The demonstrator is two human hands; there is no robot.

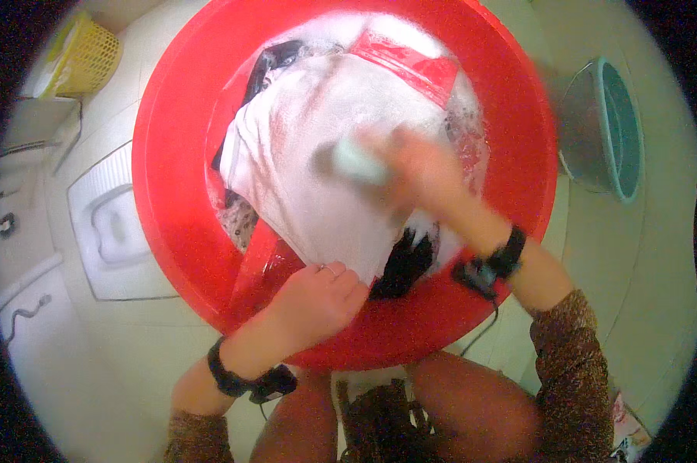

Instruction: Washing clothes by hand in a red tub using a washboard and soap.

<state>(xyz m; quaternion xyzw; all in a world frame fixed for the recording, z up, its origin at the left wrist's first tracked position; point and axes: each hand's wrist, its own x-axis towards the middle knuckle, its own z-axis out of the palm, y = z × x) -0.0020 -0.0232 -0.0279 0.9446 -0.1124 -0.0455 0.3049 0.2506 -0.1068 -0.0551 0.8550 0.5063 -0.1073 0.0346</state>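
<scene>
A wet white garment (337,173) is spread over a red board (406,61) inside a big red plastic basin (169,144). My left hand (325,295) grips the garment's near edge. Above the cloth, my right hand (424,162) is blurred and closed around a pale green block (357,161); the blur hides whether this is soap or a brush. Brownish marks streak the garment's left part. Black fabric (406,263) shows at its near right edge. Soapy water (238,223) with suds surrounds the cloth, which covers most of the board.
A squat toilet (117,226) is set in the floor at left. Beyond it is a yellow perforated plastic basket (96,55). At right, a teal basin (600,130) stands on its side. My knees (470,399) are close to the red basin's near rim. A cable (487,330) hangs from my right wrist device.
</scene>
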